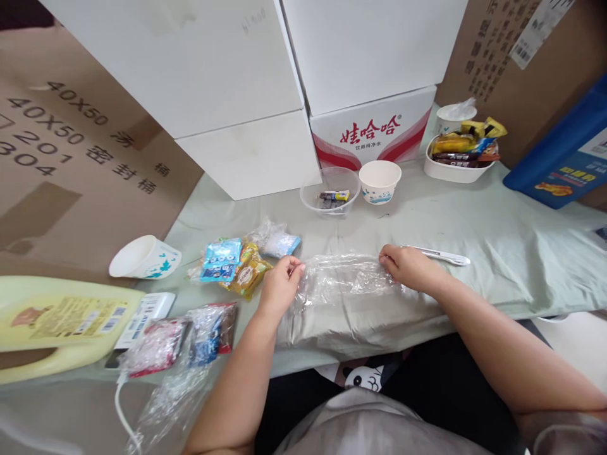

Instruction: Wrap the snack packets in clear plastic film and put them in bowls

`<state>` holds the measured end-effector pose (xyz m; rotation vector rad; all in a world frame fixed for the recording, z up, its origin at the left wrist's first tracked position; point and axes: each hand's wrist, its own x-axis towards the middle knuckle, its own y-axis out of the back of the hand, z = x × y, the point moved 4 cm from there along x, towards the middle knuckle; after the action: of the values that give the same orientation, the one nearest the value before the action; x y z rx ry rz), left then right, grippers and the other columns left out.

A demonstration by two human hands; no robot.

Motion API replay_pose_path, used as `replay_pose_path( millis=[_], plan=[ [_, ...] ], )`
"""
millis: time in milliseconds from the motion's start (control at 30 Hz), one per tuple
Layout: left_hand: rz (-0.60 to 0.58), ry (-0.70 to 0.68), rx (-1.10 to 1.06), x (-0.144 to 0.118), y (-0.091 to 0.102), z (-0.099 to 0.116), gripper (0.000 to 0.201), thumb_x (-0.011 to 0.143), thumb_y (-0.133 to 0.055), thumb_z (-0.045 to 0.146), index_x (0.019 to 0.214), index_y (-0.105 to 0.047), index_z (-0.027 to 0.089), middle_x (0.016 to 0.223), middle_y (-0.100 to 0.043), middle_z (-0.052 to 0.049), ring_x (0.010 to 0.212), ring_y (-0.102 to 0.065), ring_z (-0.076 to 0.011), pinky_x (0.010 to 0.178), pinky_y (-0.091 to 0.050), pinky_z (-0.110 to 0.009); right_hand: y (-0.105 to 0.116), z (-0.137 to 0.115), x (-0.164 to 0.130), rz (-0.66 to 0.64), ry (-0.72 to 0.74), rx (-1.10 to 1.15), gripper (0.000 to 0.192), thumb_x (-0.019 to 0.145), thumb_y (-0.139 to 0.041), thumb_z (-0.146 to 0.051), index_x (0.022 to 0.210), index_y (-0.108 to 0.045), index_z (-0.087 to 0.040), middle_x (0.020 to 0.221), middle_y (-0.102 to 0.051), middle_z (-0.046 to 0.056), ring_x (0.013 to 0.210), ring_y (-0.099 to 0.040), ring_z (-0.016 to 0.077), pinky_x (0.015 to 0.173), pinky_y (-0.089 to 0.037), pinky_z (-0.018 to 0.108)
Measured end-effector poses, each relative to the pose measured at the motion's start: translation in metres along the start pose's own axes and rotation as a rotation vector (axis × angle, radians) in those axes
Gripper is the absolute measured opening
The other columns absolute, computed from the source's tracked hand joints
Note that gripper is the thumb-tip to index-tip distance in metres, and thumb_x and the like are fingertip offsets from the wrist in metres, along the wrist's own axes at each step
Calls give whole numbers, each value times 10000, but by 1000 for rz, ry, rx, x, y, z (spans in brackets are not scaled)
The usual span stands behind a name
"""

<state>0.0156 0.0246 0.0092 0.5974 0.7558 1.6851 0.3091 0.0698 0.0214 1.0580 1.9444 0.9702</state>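
Note:
A crinkled sheet of clear plastic film [348, 278], perhaps a bag, is stretched between my two hands just above the cloth. My left hand [283, 281] pinches its left edge, and my right hand [403, 265] pinches its upper right corner. Just beyond my right hand lies a white utility knife [443, 255], partly behind the fingers. Left of my left hand sit a gold snack packet [246, 272], blue packets [220, 259] and a clump of clear wrapping [268, 235].
Behind stand a clear bowl [331, 196] holding small items, a paper cup [380, 180] and a white tub [458, 167] of snacks. At left are a tipped paper bowl [147, 258], a yellow jug [57, 325] and wrapped packets [206, 335]. White boxes [237, 145] line the back.

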Motion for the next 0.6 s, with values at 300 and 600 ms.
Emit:
replay_pose_path(
  millis=[300, 600],
  plan=[
    [425, -280, 448, -18, 10, 33, 182, 890, -560, 312, 961, -656, 175, 971, -655, -126, 937, -622, -281, 816, -468, -382, -14, -8, 5, 62, -38, -265, 288, 980, -359, -351, 1040, -584, -181, 913, -730, 127, 837, -678, 280, 650, -397, 330],
    [-122, -651, 481, -48, -49, 43, 401, 904, -571, 344, 1271, -573, 184, 1412, -494, -151, 1355, -377, -354, 1096, -331, -558, 6, 20, 8, 178, -202, -206, 275, 945, -431, -363, 1085, -596, -194, 965, -725, 112, 875, -663, 279, 685, -424, 348]
  ],
)
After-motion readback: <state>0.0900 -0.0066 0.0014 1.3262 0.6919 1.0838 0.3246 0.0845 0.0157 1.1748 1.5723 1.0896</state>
